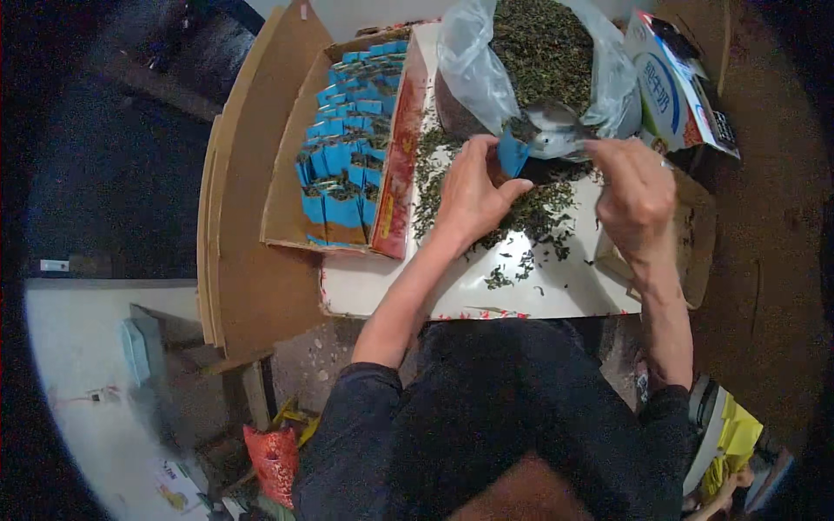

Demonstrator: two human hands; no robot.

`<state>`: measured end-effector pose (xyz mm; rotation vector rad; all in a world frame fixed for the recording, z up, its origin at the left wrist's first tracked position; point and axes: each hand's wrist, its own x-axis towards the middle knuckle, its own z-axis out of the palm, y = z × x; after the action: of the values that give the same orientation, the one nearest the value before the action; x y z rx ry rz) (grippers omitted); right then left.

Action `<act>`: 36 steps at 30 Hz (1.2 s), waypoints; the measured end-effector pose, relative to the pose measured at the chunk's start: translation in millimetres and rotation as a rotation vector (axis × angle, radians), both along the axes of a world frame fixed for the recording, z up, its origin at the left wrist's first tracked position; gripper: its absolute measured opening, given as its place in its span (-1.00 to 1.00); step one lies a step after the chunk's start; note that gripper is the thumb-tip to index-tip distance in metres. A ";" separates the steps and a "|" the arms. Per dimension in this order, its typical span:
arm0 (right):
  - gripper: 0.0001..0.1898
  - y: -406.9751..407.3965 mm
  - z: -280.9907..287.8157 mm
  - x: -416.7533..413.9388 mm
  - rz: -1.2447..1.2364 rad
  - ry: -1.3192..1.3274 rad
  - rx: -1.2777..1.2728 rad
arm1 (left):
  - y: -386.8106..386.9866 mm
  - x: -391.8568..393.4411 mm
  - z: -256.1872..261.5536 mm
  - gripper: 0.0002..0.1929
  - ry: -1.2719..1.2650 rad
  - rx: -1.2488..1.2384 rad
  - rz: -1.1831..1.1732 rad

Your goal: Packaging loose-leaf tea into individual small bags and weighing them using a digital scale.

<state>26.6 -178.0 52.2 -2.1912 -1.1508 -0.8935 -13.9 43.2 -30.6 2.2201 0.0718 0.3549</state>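
Note:
My left hand [472,189] holds a small blue paper packet [513,154] between thumb and fingers, near the front of the plastic bag. My right hand [635,189], blurred, is closed around the handle of a metal spoon or scoop [552,130]. The bowl of this tool is close to the packet's upper end; whether they touch I cannot tell. Dark dried leaves, like loose tea [544,49], fill the clear plastic bag [472,58] behind my hands. More leaves lie scattered [554,208] on the white tabletop [456,286] below my fingers.
On the left, an open cardboard box [277,221] holds several rows of upright, leaf-filled blue packets [342,156]. Cardboard sheets [260,176] stand beyond it. A printed carton [671,91] is at the back right. An open cardboard tray [700,228] lies beside my right forearm.

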 end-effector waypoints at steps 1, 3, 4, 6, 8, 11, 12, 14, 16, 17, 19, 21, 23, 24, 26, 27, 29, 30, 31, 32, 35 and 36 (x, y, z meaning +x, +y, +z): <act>-0.61 -3.1 2.7 -2.4 -0.001 -0.027 0.054 | 4.8 -6.6 12.9 -0.31 0.004 0.006 0.002; -0.57 -12.2 -2.9 -4.7 -0.030 -0.038 0.115 | 15.3 -21.2 42.9 -0.28 0.098 -0.090 0.058; -0.57 -14.1 -6.8 -4.6 -0.035 -0.039 0.126 | 24.1 -26.3 56.8 -0.25 0.107 -0.045 0.101; -0.56 -20.0 -11.8 -6.2 -0.041 -0.040 0.147 | 47.9 -38.9 73.1 -0.18 0.051 0.032 0.211; -0.55 -24.5 -31.5 -5.6 -0.037 0.075 0.172 | 81.1 -44.9 75.4 -0.05 -0.061 0.109 0.276; -0.56 -26.8 -50.8 -11.4 -0.038 0.158 0.189 | 115.9 -67.7 92.6 0.00 -0.128 0.247 0.337; -0.56 -28.7 -58.2 -11.9 -0.048 0.163 0.192 | 122.3 -70.2 93.5 0.00 -0.124 0.250 0.327; -0.55 -29.3 -69.1 -14.5 -0.032 0.187 0.200 | 133.2 -81.8 96.7 0.03 0.035 0.227 0.415; -0.56 -29.1 -76.7 -17.3 -0.013 0.204 0.217 | 144.1 -91.3 89.4 0.04 0.085 0.282 0.421; -0.56 -29.7 -79.9 -18.6 0.001 0.217 0.227 | 150.9 -93.4 82.3 0.06 0.131 0.329 0.424; -0.57 -30.2 -83.4 -21.4 0.006 0.243 0.218 | 164.6 -94.8 67.0 0.05 0.154 0.406 0.406; -0.58 -28.5 -87.7 -22.0 -0.015 0.272 0.202 | 182.9 -92.6 49.8 0.04 0.178 0.476 0.362; -0.59 -24.7 -91.8 -22.7 0.027 0.213 0.191 | 201.0 -94.2 33.8 -0.01 0.125 0.627 0.292; -0.60 -20.5 -95.2 -25.0 0.036 0.210 0.229 | 205.9 -97.9 33.3 -0.04 0.184 0.646 0.296; -0.61 -14.1 -103.4 -25.9 0.041 0.217 0.257 | 209.7 -98.4 33.4 -0.11 0.300 0.668 0.276; -0.62 -13.5 -107.8 -28.3 0.044 0.231 0.248 | 211.6 -98.3 30.4 -0.15 0.361 0.673 0.260; -0.64 -12.3 -108.0 -32.0 0.037 0.253 0.209 | 224.5 -100.4 27.5 -0.18 0.304 0.696 0.194; -0.65 -14.2 -110.8 -32.7 0.024 0.247 0.221 | 228.5 -96.0 26.9 -0.16 0.312 0.693 0.168; -0.66 -14.5 -117.0 -33.3 0.022 0.243 0.231 | 233.8 -94.1 23.0 -0.15 0.325 0.688 0.153; -0.70 -15.5 -120.5 -34.6 0.004 0.216 0.263 | 240.8 -93.0 20.6 -0.15 0.320 0.688 0.118; -0.74 -16.2 -127.6 -41.0 -0.013 0.263 0.250 | 260.6 -95.7 20.8 -0.14 0.274 0.643 0.000; -0.77 -18.2 -129.9 -43.4 -0.029 0.251 0.275 | 260.1 -94.8 28.1 -0.15 0.309 0.636 0.023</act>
<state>-16.8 -196.2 -77.7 -2.0286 -0.8270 -0.7160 -108.7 303.3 -2.5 2.8932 0.1691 0.0370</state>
